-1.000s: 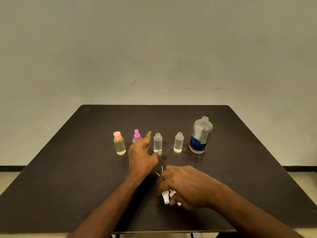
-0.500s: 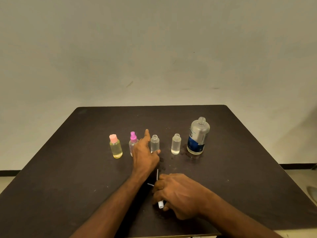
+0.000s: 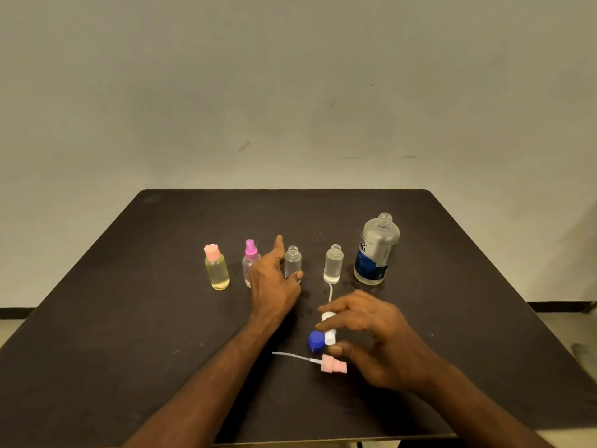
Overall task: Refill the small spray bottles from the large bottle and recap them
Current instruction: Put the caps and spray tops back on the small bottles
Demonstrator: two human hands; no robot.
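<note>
Head view is showing the right hand (image 3: 368, 337) pinching a white spray cap (image 3: 329, 328) between fingertips and thumb, its thin dip tube (image 3: 330, 292) trailing up toward the open clear bottles. That cap is looking light, hard and slick — best taken by the collar, since the tube is likely to bend or flick drops.

Left hand (image 3: 274, 279) is steadying the left clear bottle (image 3: 292, 261), thumb touching its base and forefinger rising alongside; a full wrap is not visible.

Right clear bottle (image 3: 333, 265) is standing uncapped, seemingly near full of clear liquid. Large bottle (image 3: 376, 250) is standing open, fill level unclear.

Lying on the table (image 3: 129, 318): a pink spray cap (image 3: 334, 365) and a blue cap (image 3: 315, 340). Yellow-filled bottle (image 3: 217, 268) and pink-topped bottle (image 3: 250, 261) are standing capped.
</note>
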